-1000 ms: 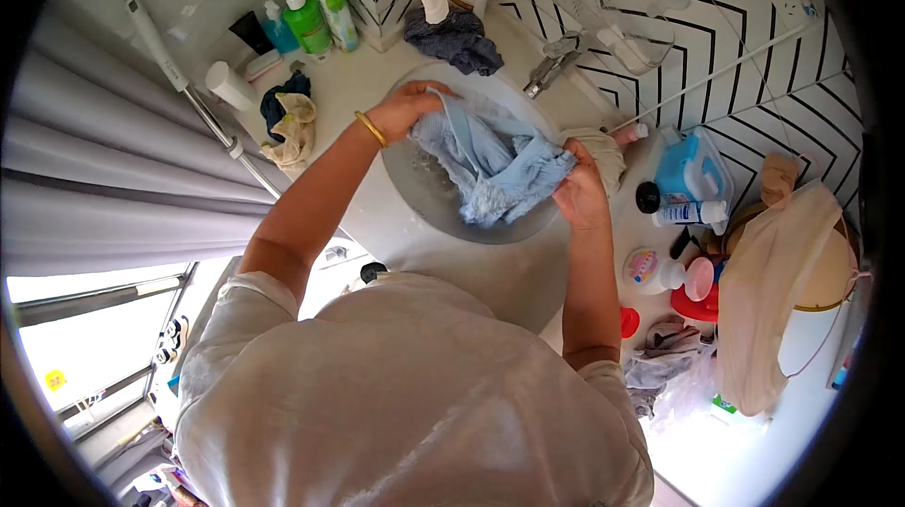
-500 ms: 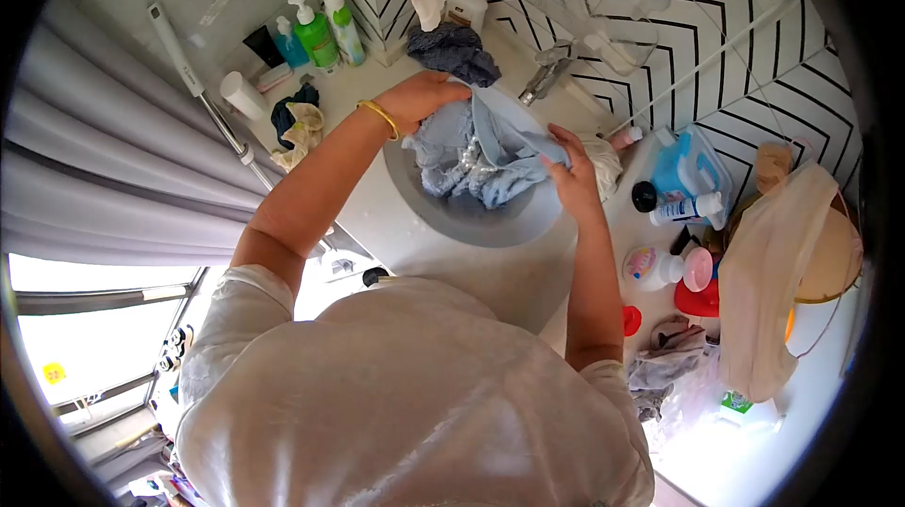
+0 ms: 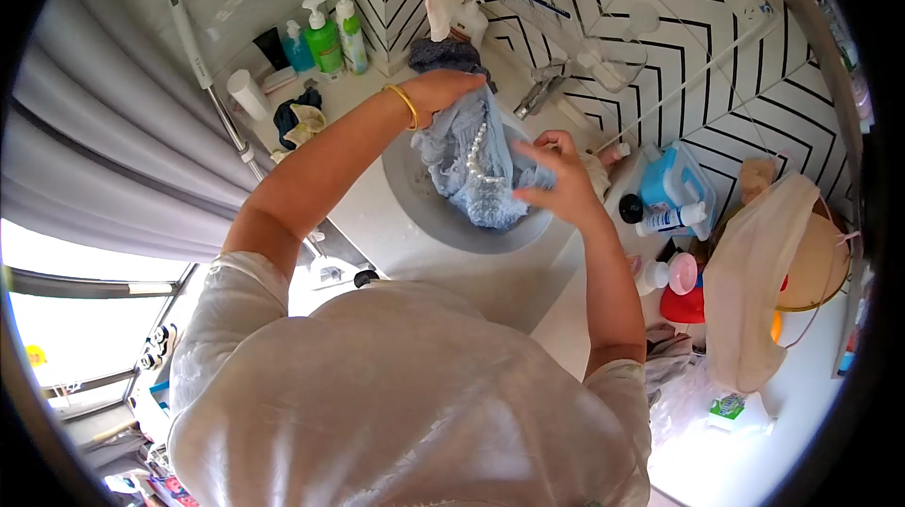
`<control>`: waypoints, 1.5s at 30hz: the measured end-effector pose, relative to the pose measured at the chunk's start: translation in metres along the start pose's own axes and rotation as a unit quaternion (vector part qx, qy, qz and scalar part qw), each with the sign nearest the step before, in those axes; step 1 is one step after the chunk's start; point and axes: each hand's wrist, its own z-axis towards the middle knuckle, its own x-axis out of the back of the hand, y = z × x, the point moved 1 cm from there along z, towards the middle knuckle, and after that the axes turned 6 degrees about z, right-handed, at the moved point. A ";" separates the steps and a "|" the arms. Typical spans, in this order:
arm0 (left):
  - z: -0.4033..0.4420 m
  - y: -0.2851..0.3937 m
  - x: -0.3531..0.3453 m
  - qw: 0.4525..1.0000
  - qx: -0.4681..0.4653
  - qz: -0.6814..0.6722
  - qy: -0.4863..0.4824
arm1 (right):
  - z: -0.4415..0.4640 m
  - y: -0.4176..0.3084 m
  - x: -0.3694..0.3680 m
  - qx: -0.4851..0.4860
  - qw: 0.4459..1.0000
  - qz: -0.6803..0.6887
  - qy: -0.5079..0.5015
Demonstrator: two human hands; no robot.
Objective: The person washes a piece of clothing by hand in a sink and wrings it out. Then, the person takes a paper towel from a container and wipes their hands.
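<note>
A light blue garment [image 3: 485,188] with white pearl-like beads hangs into the round grey washbasin [image 3: 405,196]. My left hand [image 3: 448,92], with a yellow bangle at its wrist, is closed on the upper edge of the cloth and holds it raised. My right hand [image 3: 558,179] is beside the garment's right side, fingers spread and somewhat blurred by motion. Whether its fingertips brush the cloth is hard to see. Behind the left hand lies a dark grey cloth [image 3: 447,57]. The metal faucet [image 3: 541,90] stands at the basin's back right.
Pump bottles [image 3: 323,40] and a white cylinder [image 3: 247,94] stand at the back left, near small dark and cream cloths [image 3: 300,118]. On the right are a blue container [image 3: 677,177], a white bottle [image 3: 671,219] and a hanging beige cloth [image 3: 759,281]. A grey curtain [image 3: 113,158] hangs left.
My right hand has let go of the garment's right edge, and its fingers have spread. My left hand still grips the cloth, which now hangs more upright with its beads in a line.
</note>
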 end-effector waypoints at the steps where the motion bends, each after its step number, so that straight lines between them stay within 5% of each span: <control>1: -0.007 0.005 -0.003 0.999 -0.006 -0.034 -0.014 | -0.003 -0.013 0.000 -0.023 0.998 -0.045 -0.028; 6: 0.002 0.003 -0.004 0.986 -0.012 -0.137 -0.097 | -0.012 -0.006 -0.011 0.052 0.969 -0.241 0.002; 9: -0.001 0.007 -0.005 0.984 -0.017 -0.139 -0.107 | -0.011 0.002 -0.008 0.085 0.986 -0.126 0.074; 12: -0.009 0.013 -0.004 0.991 -0.029 -0.104 -0.082 | -0.016 0.006 0.008 -0.163 0.974 0.147 0.056; 16: -0.011 0.024 0.002 0.993 -0.059 -0.048 -0.096 | -0.005 0.000 0.015 -0.156 0.913 0.361 0.109; 21: -0.009 0.029 0.004 0.977 -0.138 0.090 -0.134 | 0.014 -0.001 0.022 -0.167 0.845 0.489 0.139; 26: -0.020 0.023 -0.002 0.880 -0.299 0.269 -0.251 | 0.033 -0.013 0.028 -0.174 0.778 0.589 0.135; 30: -0.022 0.002 -0.022 0.847 -0.240 0.429 -0.200 | 0.041 -0.022 0.023 -0.205 0.770 0.591 0.126; 34: -0.022 -0.017 -0.024 0.949 -0.093 0.291 -0.082 | 0.042 -0.005 0.021 -0.201 0.780 0.583 0.106; 35: -0.023 -0.025 -0.029 0.961 -0.155 0.024 -0.226 | 0.041 0.007 0.022 -0.200 0.787 0.575 0.101; 38: -0.009 -0.050 -0.031 0.938 -0.040 -0.189 -0.289 | 0.035 0.033 0.017 -0.224 0.841 0.489 0.057; 41: -0.003 -0.069 -0.032 0.912 0.022 -0.297 -0.281 | 0.034 0.060 -0.004 -0.192 0.944 0.262 0.063; 44: -0.003 -0.086 -0.026 0.879 -0.016 -0.407 -0.248 | 0.018 0.084 -0.047 -0.279 0.881 0.302 0.234; 45: -0.004 -0.089 -0.020 0.868 -0.023 -0.430 -0.246 | 0.006 0.097 -0.058 -0.331 0.857 0.351 0.181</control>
